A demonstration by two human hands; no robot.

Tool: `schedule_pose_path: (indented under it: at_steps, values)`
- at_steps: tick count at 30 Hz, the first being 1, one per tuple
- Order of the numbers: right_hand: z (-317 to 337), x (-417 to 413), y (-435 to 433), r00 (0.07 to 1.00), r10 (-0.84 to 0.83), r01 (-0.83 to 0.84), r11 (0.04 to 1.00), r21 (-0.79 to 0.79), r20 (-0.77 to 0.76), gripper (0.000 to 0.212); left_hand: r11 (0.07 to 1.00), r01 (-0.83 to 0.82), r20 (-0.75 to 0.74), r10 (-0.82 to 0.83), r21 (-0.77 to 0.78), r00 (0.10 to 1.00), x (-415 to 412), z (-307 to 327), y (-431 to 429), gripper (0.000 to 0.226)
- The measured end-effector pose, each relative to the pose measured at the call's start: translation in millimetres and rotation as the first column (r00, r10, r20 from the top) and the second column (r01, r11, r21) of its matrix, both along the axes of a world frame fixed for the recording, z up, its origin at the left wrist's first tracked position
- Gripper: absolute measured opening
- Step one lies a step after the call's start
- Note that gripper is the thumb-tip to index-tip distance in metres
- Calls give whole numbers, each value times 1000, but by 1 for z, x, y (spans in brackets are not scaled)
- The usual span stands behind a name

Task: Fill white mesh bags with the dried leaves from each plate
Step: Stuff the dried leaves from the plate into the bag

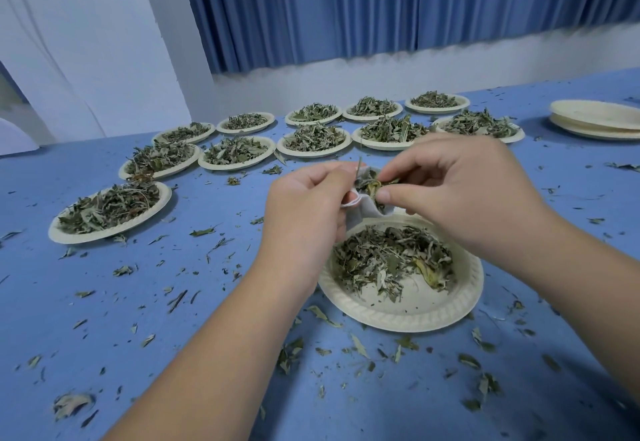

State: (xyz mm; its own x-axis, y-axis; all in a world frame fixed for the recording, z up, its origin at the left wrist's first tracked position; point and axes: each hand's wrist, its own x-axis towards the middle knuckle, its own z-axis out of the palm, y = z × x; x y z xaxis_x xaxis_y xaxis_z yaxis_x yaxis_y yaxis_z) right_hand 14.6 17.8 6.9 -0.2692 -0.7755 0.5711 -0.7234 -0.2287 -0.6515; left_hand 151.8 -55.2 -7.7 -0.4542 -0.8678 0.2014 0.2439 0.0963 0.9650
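Note:
My left hand grips the rim of a small white mesh bag and holds its mouth up, just above the far edge of a paper plate. My right hand pinches a tuft of dried leaves at the bag's mouth, thumb and fingers curled round them. The plate below holds a loose heap of dried green leaves, about half its bottom bare. Most of the bag is hidden behind my left hand.
Several paper plates heaped with dried leaves stand in rows behind, such as one at the left and one at the middle. A stack of bare plates sits far right. Leaf scraps litter the blue tablecloth.

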Motion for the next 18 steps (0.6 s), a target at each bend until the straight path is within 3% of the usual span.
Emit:
schedule_pose_path:
  at_steps: [4, 11, 18]
  values:
    - [-3, 3, -3, 995, -68, 69, 998, 12, -78, 12, 1000, 11, 59, -11, -10, 998, -3, -2, 3, 16]
    - [3, 1, 3, 982, 122, -132, 989, 64, 144, 30, 1000, 22, 15, -22, 18, 1000, -2, 1, 6, 15]
    - [-4, 3, -3, 993, 40, -43, 999, 20, 111, 13, 1000, 17, 39, -18, 8, 999, -4, 0, 6, 17]
